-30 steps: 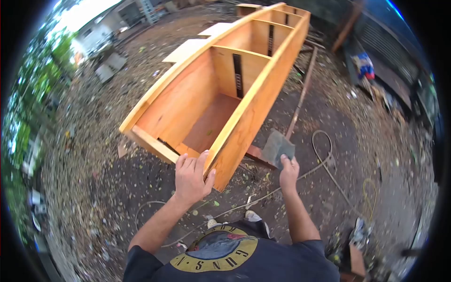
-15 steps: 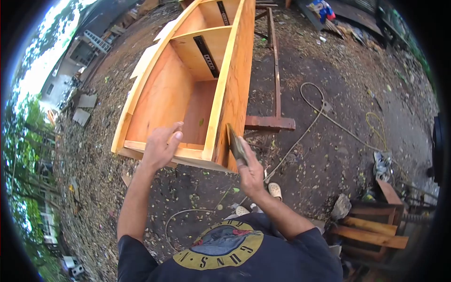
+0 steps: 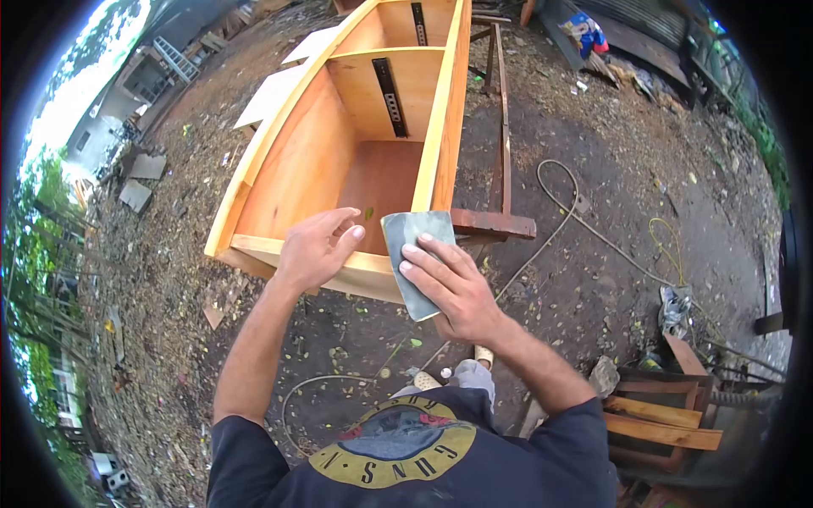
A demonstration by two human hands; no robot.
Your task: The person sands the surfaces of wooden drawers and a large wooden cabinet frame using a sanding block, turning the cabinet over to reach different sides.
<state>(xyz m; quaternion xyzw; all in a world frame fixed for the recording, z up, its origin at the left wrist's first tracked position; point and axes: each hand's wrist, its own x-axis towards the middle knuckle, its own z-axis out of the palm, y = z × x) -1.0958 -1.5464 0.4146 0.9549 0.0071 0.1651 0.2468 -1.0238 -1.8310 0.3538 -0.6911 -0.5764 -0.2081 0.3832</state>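
My right hand (image 3: pixel 453 286) holds a folded grey-green sheet of sandpaper (image 3: pixel 417 227), its fingers lying flat on top. The sheet overlaps the near right corner of a wooden cabinet (image 3: pixel 279 161), hiding that corner. My left hand (image 3: pixel 320 250) is at the cabinet's near edge board (image 3: pixel 368 264), fingers loosely bent and thumb apart, with nothing in it. Inside the cabinet are bare compartments, and a black metal drawer slide (image 3: pixel 390 100) runs along the divider. A small green leaf (image 3: pixel 369 213) lies in the near compartment.
A rusty metal stand (image 3: pixel 494 223) reaches out right of the cabinet. A hose (image 3: pixel 550 222) loops over the leaf-littered ground. Wooden frames and planks (image 3: pixel 660 430) lie at lower right beside a stone (image 3: pixel 604 376). White panels (image 3: pixel 269 100) jut out on the cabinet's left.
My right hand has lifted the sandpaper from the cabinet's right side face and turned it flat over the top corner. My left hand has shifted right along the near edge.
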